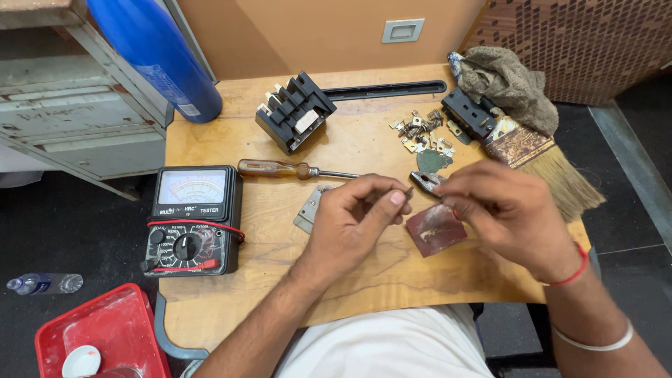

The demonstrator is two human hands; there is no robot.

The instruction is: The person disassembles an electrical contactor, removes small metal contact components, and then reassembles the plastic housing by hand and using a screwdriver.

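Observation:
My left hand (353, 220) pinches a small metal part (408, 191) between thumb and forefinger above the wooden table (231, 140). My right hand (507, 210) is closed around pliers (428, 182), whose jaws point at that small part. A reddish-brown square of sandpaper (435, 228) lies just below both hands. A flat metal plate (308, 208) sits partly under my left hand. A wooden-handled screwdriver (287, 169) lies just beyond my left hand.
An analog multimeter (192, 220) with red leads sits at the left. A black switch block (294, 110), a pile of small metal contacts (420, 131), another black block (467, 113), a rag (509, 80) and a brush (542, 157) lie at the back. A blue cylinder (157, 52) stands at back left; a red tray (105, 336) is on the floor.

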